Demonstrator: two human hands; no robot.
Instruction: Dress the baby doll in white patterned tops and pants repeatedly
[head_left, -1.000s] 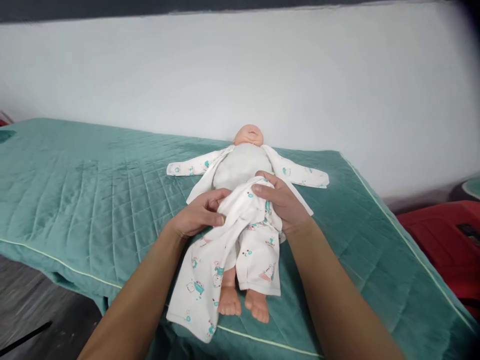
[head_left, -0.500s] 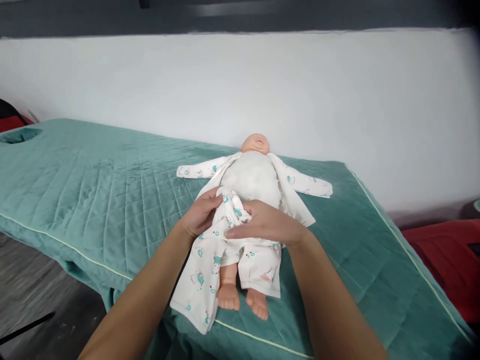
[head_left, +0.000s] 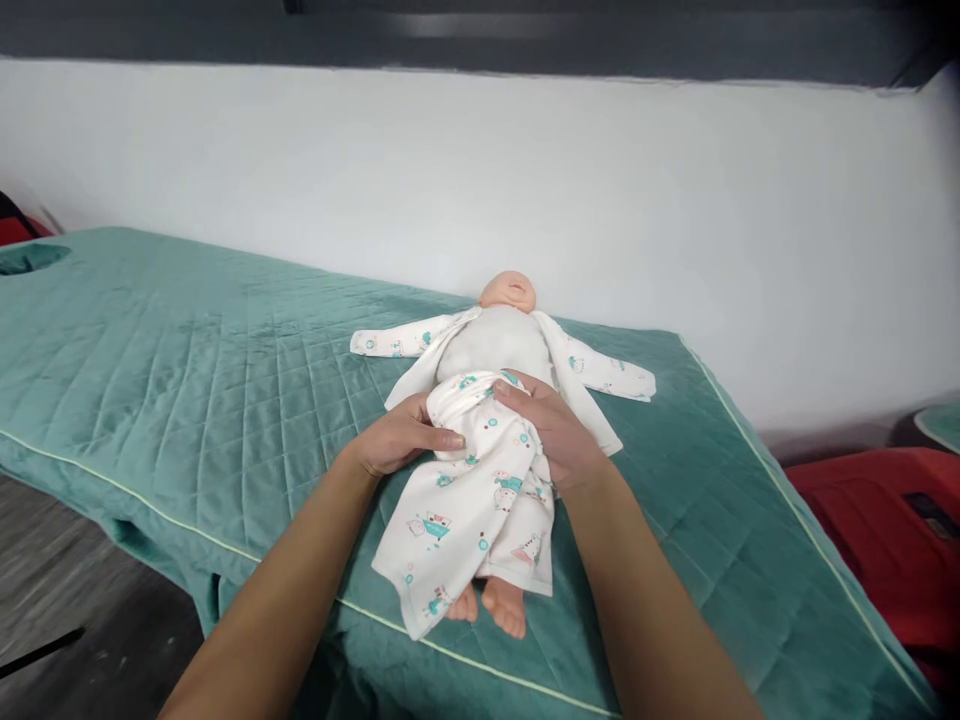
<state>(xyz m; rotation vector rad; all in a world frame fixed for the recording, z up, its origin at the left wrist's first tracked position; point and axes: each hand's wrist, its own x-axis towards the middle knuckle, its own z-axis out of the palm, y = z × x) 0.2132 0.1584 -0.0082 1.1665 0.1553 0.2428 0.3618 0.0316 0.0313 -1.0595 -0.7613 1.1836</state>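
Note:
A baby doll (head_left: 495, 340) lies on its back, its open white printed jacket (head_left: 604, 368) spread to both sides with the sleeves stretched out. White printed pants (head_left: 480, 490) lie over its hips and legs, and the feet (head_left: 504, 605) show below the cuffs. My left hand (head_left: 401, 435) pinches the pants at their left side near the waist, thumb on top. With its thumb on the bunched waistband, my right hand (head_left: 547, 425) grips the other side. Some fingers of both hands are hidden by the cloth.
A green quilted cover (head_left: 247, 400) lies over the bed under the doll, with a face hole (head_left: 34, 258) at the far left. Behind it stands a white wall (head_left: 450, 170). A red object (head_left: 885, 530) is at the right, beyond the bed edge.
The pants' waist has been spread across the doll's hips, and the loose leg has swung right over one leg. My right hand has moved up and right along the waistband.

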